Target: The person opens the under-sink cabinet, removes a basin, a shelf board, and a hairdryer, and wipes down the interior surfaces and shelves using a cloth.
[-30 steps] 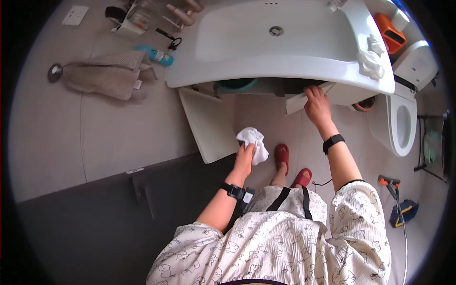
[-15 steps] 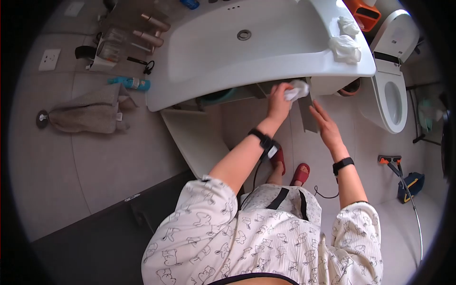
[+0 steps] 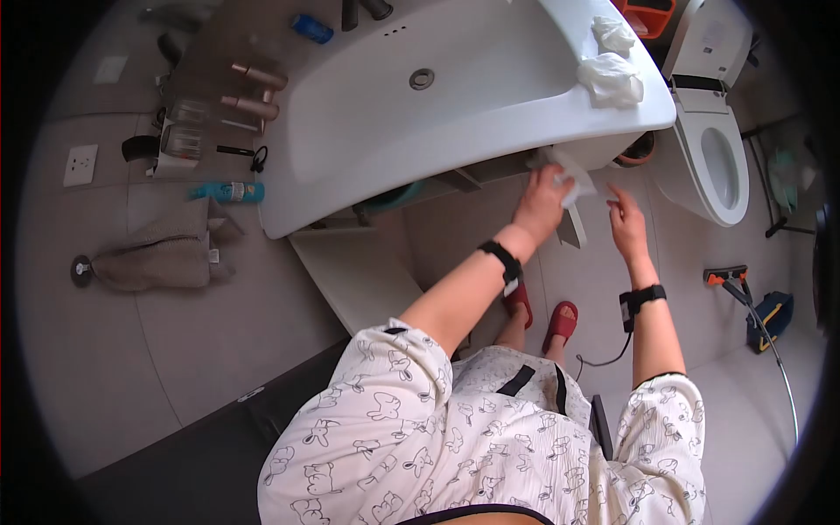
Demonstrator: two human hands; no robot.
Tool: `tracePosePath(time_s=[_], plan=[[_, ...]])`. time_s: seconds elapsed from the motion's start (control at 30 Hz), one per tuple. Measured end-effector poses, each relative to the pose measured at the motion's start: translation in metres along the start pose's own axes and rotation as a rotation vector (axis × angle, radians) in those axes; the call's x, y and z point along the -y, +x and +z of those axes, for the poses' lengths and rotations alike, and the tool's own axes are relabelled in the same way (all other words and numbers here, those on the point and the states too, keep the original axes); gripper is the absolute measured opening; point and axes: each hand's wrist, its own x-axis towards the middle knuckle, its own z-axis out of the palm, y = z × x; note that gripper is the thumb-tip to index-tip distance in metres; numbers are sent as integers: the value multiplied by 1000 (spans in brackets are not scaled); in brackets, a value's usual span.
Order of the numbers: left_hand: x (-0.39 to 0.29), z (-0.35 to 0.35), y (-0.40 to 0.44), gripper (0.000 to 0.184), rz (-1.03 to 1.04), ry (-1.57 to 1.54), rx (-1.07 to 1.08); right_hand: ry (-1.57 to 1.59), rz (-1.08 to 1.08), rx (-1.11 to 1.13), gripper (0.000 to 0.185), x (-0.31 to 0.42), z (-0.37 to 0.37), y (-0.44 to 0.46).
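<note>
My left hand [image 3: 539, 206] is closed around a crumpled white wipe [image 3: 577, 182], just below the sink's front edge. The wipe lies against the upper part of an open cabinet door [image 3: 571, 229], which is seen nearly edge-on. To the right of that door, my right hand [image 3: 627, 229] is raised with its fingers apart and nothing in it. A gap shows between its fingertips and the wipe. The other cabinet door [image 3: 354, 276] stands open on the left.
Above is the white sink [image 3: 350, 166], with two crumpled white wipes [image 3: 611, 80] on its right rim. A toilet [image 3: 719, 166] and a mop [image 3: 731, 278] are at right. On the left wall hang a towel [image 3: 162, 254] and a blue bottle [image 3: 229, 192].
My left hand has moved right and slightly down with the wipe. My right hand has moved right, away from the cabinet door. The whole view has shifted a little.
</note>
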Motion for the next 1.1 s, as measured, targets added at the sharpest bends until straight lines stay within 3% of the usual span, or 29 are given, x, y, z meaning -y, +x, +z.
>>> tracePosePath(time_s=[0.07,0.13,0.3,0.37,0.43,0.5,0.53,0.57,0.6,0.63,0.7,0.77,0.83,0.87,0.9,0.97,1.03,1.07,1.1], plan=[[-21,6,-25,45,36,-34,-7,-54,-8,-29,34,2,2,19],[-38,14,-45,44,52,-73,-33,-95,-169,-59,33,9,9,33],[-51,12,-85,40,38,-252,64,-47,-56,26,32,24,9,32],[-35,21,-128,34,47,-410,477,-80,-4,15,32,4,7,16],[-4,53,-192,24,-266,-628,374,-124,60,19,31,-32,5,-6],[13,35,-225,16,-681,-584,222,-208,169,104,28,-75,5,-44],[24,17,-233,18,-936,-756,246,-265,212,188,28,-107,6,-64],[36,-2,-238,21,-1189,-934,257,-277,519,372,28,-151,12,-87],[44,-18,-240,23,-1310,-939,163,-308,601,563,28,-186,21,-110],[54,-27,-240,25,-1427,-942,67,-119,797,709,27,-181,32,-125],[77,-28,-241,25,-1369,-1159,-187,265,757,849,30,-120,58,-136],[92,-22,-222,24,-1312,-1177,-246,578,788,946,41,-64,92,-133],[101,-7,-196,25,-1208,-1211,-297,700,624,909,47,-27,129,-115],[106,4,-185,27,-1046,-1081,-188,764,524,844,46,-16,148,-104],[114,15,-170,32,-1091,-1214,-157,749,505,841,46,-12,168,-92],[137,37,-147,39,-1094,-1353,-127,748,343,496,38,-20,208,-60],[159,62,-136,47,-755,-1579,-21,662,245,428,34,-55,235,-22],[178,65,-133,53,-621,-1301,228,592,178,384,31,-73,248,-2],[196,69,-129,53,-572,-1294,207,580,128,376,31,-93,260,19]])
